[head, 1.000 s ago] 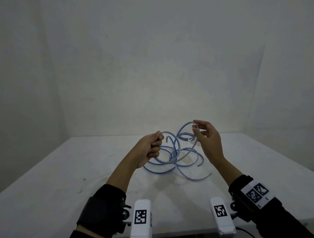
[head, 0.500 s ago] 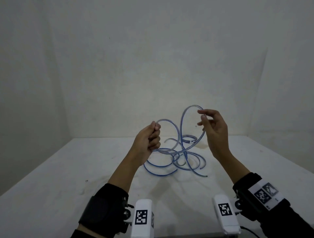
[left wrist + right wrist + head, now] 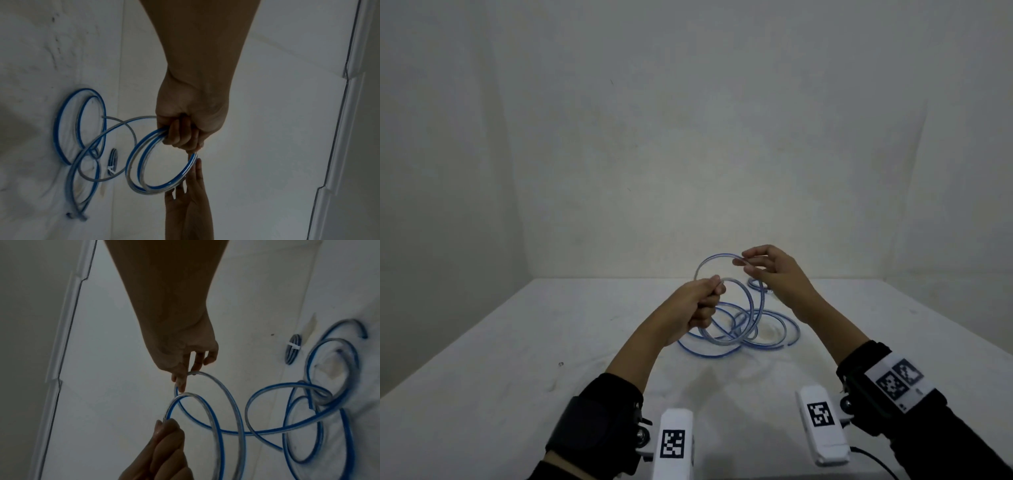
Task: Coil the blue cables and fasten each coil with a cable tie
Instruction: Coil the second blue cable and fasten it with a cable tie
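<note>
Blue cable loops, both hands

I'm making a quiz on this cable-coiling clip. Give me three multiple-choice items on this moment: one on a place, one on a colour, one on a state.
1. Where does the small coil already fastened with a tie lie?
A. On the table beyond the loose cable
B. In the left hand
C. On the right wrist

2. What colour is the tie on that small coil?
A. Red
B. White
C. Black

3. How does the left hand hold the cable?
A. Flat and open beneath it
B. Not touching it
C. Fingers curled round gathered loops

Answers:
1 A: the small coil lies on the table, apart from both hands and past the blue cable.
2 B: the tie shows white across the coil.
3 C: the left hand grips the loops in a fist, while the right hand pinches the raised loop.
</note>
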Tool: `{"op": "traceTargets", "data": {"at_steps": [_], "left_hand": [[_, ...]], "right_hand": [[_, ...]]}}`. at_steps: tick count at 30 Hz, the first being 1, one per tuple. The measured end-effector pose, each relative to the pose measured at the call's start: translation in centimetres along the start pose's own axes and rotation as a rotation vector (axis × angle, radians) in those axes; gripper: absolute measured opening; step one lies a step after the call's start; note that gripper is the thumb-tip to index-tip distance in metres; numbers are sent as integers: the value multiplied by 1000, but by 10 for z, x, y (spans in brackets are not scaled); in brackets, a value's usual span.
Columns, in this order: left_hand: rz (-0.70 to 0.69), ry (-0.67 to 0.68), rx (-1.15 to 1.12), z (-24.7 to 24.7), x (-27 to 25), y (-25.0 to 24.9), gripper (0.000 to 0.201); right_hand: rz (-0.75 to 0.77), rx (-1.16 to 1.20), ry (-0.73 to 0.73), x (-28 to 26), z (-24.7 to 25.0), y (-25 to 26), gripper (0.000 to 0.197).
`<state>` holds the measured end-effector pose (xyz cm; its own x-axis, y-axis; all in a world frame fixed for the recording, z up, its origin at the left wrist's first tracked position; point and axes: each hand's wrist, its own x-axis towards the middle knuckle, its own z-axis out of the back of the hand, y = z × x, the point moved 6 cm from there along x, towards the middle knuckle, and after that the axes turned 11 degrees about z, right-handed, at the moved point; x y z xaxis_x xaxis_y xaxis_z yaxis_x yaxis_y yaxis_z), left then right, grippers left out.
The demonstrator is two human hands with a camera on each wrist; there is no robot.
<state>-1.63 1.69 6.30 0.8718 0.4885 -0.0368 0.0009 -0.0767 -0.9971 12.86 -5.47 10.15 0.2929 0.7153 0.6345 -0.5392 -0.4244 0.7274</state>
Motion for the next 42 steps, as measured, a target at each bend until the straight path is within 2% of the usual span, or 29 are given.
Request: {"op": "traceTargets", "data": {"at_steps": [3,8,15,26,35,38,42], "left_hand": [[16,-38,-2,4,2,7,33],[-16,-68,-15,2,4,7,34],[-83,-46,-6,-10,6,3,33],[-100,-16,31,-15,11,0,32],[-106,-62,119,-16,9,-4,35],[-100,-56,185,-16,10,-5,37],[-53,-118,273,-13,17,0,38]], "right_hand": [[19,23,66,-4,-5,2,25],[49,71,71,-3,-9,10,22],[58,63,-64,-5,-14,15,15],[12,237,-62,-14,-13,10,21],[72,100,15,-20,-9,15,20],[12,42,70,-21,-8,14,20],[-133,82,172,-25,-12,4,18]]}}
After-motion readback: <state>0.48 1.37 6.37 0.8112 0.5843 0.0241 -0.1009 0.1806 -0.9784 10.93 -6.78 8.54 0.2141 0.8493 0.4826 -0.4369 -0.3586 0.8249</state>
